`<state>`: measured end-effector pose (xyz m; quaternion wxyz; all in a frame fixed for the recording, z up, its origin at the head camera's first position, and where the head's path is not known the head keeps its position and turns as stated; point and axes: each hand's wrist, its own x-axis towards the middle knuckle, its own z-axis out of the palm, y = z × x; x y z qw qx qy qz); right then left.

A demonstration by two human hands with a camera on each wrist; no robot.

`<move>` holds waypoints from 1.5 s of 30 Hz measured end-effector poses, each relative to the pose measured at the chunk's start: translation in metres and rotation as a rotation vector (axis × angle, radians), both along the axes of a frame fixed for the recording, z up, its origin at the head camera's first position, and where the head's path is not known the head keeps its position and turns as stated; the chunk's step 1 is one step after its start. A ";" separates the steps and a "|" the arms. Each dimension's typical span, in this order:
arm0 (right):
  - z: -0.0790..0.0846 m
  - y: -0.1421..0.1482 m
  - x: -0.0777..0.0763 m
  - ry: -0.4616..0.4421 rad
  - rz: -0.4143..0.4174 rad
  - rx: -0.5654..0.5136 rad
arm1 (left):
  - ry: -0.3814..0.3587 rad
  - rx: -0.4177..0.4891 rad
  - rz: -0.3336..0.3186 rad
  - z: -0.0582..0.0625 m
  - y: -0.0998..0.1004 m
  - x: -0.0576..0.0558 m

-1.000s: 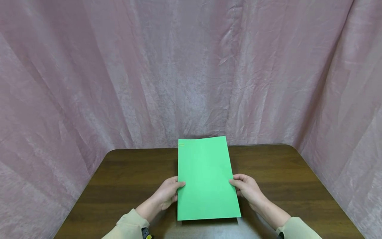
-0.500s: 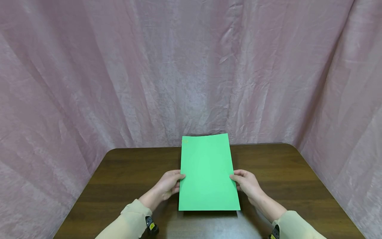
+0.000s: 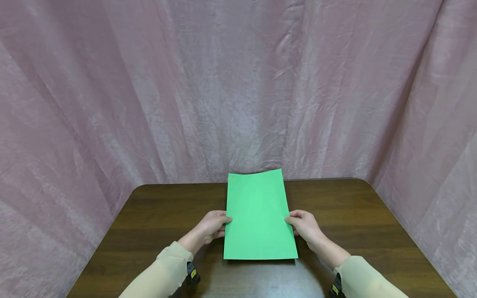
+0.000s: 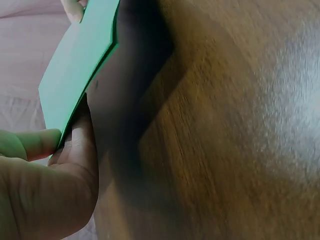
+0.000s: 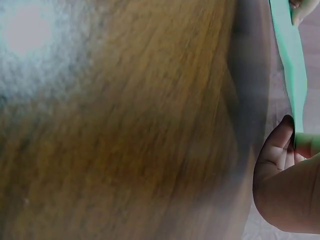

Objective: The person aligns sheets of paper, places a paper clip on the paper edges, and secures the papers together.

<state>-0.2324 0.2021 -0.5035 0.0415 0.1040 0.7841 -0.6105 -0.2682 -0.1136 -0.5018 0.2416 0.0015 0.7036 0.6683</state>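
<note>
A green paper sheet (image 3: pixel 258 217) is held above the table, its far edge slightly bowed. A small yellow mark (image 3: pixel 232 179) shows at its far left corner; what it is cannot be made out. My left hand (image 3: pixel 211 226) pinches the left edge, thumb on top and fingers beneath. The right hand (image 3: pixel 306 227) grips the opposite edge the same way. Seen from the left wrist, the green paper (image 4: pixel 82 62) appears layered along its near edge, with a shadow below it. From the right wrist, the paper (image 5: pixel 294 65) is almost edge-on.
A brown wood-grain table (image 3: pixel 160 219) with rounded far corners lies under the hands. Pink velvety curtains (image 3: pixel 238 82) hang behind it and along both sides. Light-coloured sleeves (image 3: pixel 165 269) cover the forearms, and a dark wrist device (image 3: pixel 192 273) sits below the left cuff.
Both hands have moved the green paper slightly away from the body. Its near edge now appears higher in the head view. Both hands keep their hold on the side edges.
</note>
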 end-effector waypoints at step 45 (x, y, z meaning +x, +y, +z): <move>-0.008 -0.003 -0.010 0.054 0.179 0.371 | 0.293 -0.488 -0.056 -0.003 0.007 0.000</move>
